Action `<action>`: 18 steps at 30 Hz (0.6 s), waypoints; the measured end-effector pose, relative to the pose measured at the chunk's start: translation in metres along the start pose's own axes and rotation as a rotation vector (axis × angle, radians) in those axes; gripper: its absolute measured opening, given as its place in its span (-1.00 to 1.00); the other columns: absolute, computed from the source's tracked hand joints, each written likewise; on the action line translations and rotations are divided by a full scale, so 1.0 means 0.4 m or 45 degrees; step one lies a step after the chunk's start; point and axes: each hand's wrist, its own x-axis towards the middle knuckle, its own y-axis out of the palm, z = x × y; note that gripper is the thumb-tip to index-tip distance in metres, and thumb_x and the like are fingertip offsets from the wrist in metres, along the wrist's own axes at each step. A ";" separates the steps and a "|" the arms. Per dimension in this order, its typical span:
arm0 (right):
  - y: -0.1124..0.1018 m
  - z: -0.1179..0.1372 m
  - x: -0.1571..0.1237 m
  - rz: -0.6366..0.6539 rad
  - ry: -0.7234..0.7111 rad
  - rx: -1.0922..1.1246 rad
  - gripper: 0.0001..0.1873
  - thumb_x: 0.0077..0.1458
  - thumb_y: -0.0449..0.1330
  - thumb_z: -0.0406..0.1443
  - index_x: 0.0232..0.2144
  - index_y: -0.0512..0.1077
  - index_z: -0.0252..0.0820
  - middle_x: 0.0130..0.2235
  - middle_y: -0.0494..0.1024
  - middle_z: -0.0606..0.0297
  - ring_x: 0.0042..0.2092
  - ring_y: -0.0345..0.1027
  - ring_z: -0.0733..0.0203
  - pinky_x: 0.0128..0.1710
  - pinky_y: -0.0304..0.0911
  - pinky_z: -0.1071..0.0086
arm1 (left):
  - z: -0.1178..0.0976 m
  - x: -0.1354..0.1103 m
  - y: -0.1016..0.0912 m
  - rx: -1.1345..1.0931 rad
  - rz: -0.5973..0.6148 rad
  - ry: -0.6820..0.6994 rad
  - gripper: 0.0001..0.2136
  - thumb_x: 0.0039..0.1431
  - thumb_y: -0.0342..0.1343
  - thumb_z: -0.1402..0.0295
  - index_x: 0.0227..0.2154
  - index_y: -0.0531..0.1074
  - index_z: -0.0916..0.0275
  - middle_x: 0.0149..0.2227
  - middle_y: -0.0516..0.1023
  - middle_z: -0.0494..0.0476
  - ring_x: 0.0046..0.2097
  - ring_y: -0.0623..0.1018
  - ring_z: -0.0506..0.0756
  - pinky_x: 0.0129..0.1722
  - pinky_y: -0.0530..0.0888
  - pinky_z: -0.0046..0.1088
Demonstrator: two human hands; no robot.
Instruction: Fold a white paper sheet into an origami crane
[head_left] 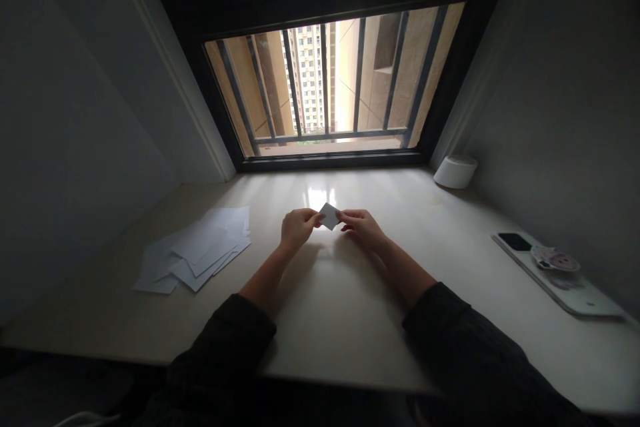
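A small white square of paper (pixel 329 216), turned corner-up like a diamond, is held between my two hands above the pale sill. My left hand (pixel 299 225) pinches its left corner between thumb and fingers. On the opposite corner, my right hand (pixel 365 227) grips it the same way, its lower fingers curled loosely beneath. Whether the square has several folded layers cannot be made out. To the left of my hands lies a loose, overlapping pile of white paper sheets (pixel 205 247).
A phone (pixel 545 270) with a round decorated grip lies at the right. A white rounded device (pixel 455 171) stands in the back right corner by the wall. The dark-framed window (pixel 330 161) bounds the sill (pixel 345 333) at the back; its front edge is near my forearms.
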 end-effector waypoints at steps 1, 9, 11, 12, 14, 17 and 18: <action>-0.001 -0.001 0.001 0.022 0.019 0.025 -0.61 -0.19 0.29 0.02 -0.47 0.59 -0.19 -0.41 0.58 0.21 -0.37 0.37 0.21 -0.43 0.22 0.39 | 0.004 0.001 0.002 -0.003 0.005 -0.002 -0.73 0.00 0.14 0.08 -0.44 0.58 0.15 -0.50 0.59 0.06 -0.43 0.55 0.07 -0.45 0.33 -0.49; 0.009 -0.012 0.000 -0.167 -0.035 -0.090 -0.60 -0.19 0.29 0.03 -0.46 0.56 -0.18 -0.50 0.51 0.26 -0.41 0.33 0.23 -0.46 0.19 0.40 | 0.025 -0.001 0.023 -0.253 0.053 -0.007 -0.67 0.01 0.13 0.06 -0.38 0.57 0.23 -0.46 0.60 0.15 -0.39 0.57 0.11 -0.38 0.41 -0.44; 0.012 -0.018 0.001 -0.188 -0.057 -0.154 -0.62 -0.19 0.30 0.02 -0.54 0.54 -0.20 -0.55 0.47 0.29 -0.46 0.28 0.26 -0.47 0.17 0.40 | 0.024 -0.001 0.027 -0.312 0.083 0.009 -0.66 0.01 0.14 0.06 -0.37 0.57 0.25 -0.44 0.60 0.17 -0.38 0.58 0.11 -0.37 0.42 -0.43; 0.013 -0.020 0.001 -0.200 -0.073 -0.166 -0.62 -0.18 0.29 0.02 -0.57 0.53 -0.21 -0.57 0.46 0.30 -0.48 0.26 0.28 -0.48 0.16 0.41 | 0.022 -0.001 0.030 -0.341 0.099 0.015 -0.66 0.01 0.14 0.06 -0.36 0.56 0.26 -0.44 0.60 0.17 -0.38 0.58 0.11 -0.36 0.43 -0.43; 0.014 -0.025 0.004 -0.225 -0.111 -0.165 -0.62 -0.18 0.29 0.01 -0.59 0.51 -0.21 -0.59 0.44 0.31 -0.49 0.24 0.28 -0.49 0.15 0.40 | 0.019 0.000 0.034 -0.400 0.126 0.014 -0.66 -0.01 0.16 0.07 -0.37 0.56 0.28 -0.45 0.60 0.18 -0.39 0.57 0.11 -0.35 0.44 -0.42; 0.013 -0.030 0.009 -0.252 -0.144 -0.192 -0.61 -0.17 0.28 0.01 -0.57 0.51 -0.22 -0.58 0.45 0.30 -0.49 0.25 0.27 -0.48 0.15 0.40 | 0.017 0.002 0.038 -0.479 0.157 -0.011 -0.66 -0.02 0.17 0.09 -0.37 0.55 0.30 -0.43 0.60 0.19 -0.38 0.57 0.11 -0.34 0.45 -0.41; 0.013 -0.032 0.010 -0.262 -0.148 -0.223 -0.60 -0.17 0.27 0.02 -0.57 0.51 -0.23 -0.58 0.46 0.30 -0.49 0.26 0.27 -0.48 0.16 0.39 | 0.017 0.003 0.038 -0.486 0.165 -0.022 -0.66 -0.02 0.17 0.09 -0.37 0.55 0.30 -0.43 0.60 0.19 -0.38 0.57 0.10 -0.34 0.45 -0.41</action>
